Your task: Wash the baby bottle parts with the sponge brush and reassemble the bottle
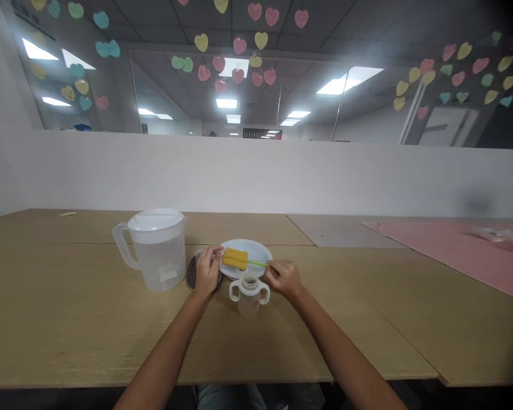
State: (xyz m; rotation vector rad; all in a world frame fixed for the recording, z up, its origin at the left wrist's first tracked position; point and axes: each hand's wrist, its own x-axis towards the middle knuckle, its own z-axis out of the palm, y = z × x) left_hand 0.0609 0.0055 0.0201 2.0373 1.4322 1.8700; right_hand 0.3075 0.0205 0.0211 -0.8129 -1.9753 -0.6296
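Note:
My right hand point(284, 277) pinches the thin green handle of a sponge brush point(235, 258), whose yellow sponge head points left over a white plate point(263, 250). At the tip of the sponge, my left hand point(208, 270) is closed on a small clear piece point(219, 253); its kind is too small to make out. Just in front of the plate stands an upright, open-topped baby bottle point(249, 299) with two white handles. Under and behind my left hand lies a dark round lid or dish point(191, 274), partly hidden.
Left of my hands stands a lidded translucent pitcher point(162, 256), its handle to the left. A pink sheet point(461, 250) covers the right back of the brown table point(89, 330), with a blurred packet point(502, 235) on it. A white wall point(256, 176) rises behind.

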